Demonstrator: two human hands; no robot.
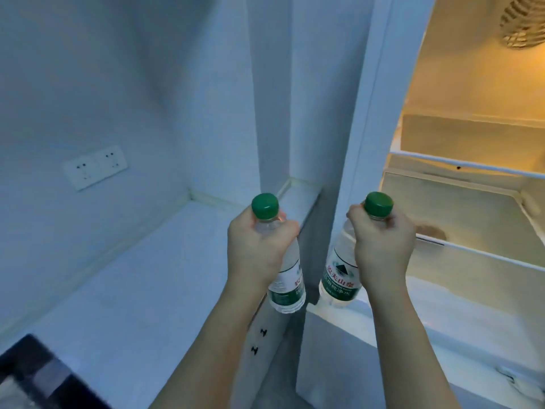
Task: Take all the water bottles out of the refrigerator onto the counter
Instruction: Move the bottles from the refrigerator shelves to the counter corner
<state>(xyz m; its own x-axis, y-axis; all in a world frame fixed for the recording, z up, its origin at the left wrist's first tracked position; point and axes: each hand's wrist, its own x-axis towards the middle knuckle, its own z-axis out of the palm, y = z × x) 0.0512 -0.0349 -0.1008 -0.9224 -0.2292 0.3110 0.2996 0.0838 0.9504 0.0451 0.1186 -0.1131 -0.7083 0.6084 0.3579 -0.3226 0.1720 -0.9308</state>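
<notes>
Hands grip two green-capped water bottles, left hand [259,246] one [284,278], right hand [383,243] another [339,278].

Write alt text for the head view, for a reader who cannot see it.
Two hands each grip a green-capped water bottle by the neck: the left hand holds the left bottle near the white counter, the right hand holds the right bottle beside the open, lit refrigerator.
</notes>
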